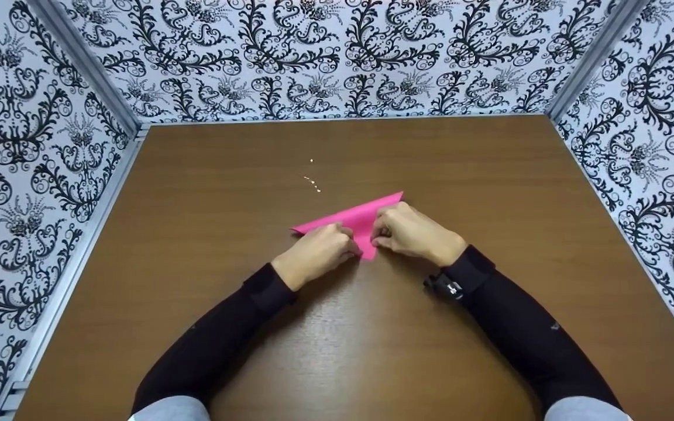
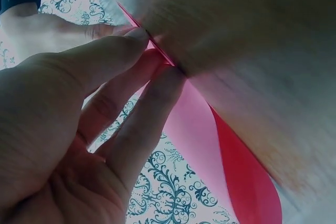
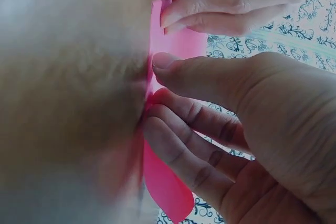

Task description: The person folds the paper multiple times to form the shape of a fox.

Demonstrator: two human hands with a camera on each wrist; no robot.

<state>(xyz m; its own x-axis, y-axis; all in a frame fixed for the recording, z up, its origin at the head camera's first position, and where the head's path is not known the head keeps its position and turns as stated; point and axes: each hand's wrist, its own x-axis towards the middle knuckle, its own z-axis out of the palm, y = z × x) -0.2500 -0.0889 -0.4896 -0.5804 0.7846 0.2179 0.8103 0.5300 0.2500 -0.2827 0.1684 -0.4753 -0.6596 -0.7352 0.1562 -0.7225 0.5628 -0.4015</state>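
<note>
A sheet of pink paper (image 1: 358, 217) lies near the middle of the table, its far edge curled over into a fold that slants up to the right. My left hand (image 1: 326, 248) pinches the near left part of the paper between thumb and fingers. Opposite it, my right hand (image 1: 410, 233) pinches the near right side with curled fingers. In the left wrist view the paper (image 2: 197, 140) bends away below the fingertips. The right wrist view shows the paper (image 3: 163, 182) rounded beneath the fingers, with the thumb near its edge.
The brown wooden table (image 1: 208, 199) is bordered at back and sides by black-and-white patterned panels (image 1: 313, 64). Small bright specks (image 1: 312, 182) show on the tabletop beyond the paper. A dark device (image 1: 447, 286) is strapped on the right wrist.
</note>
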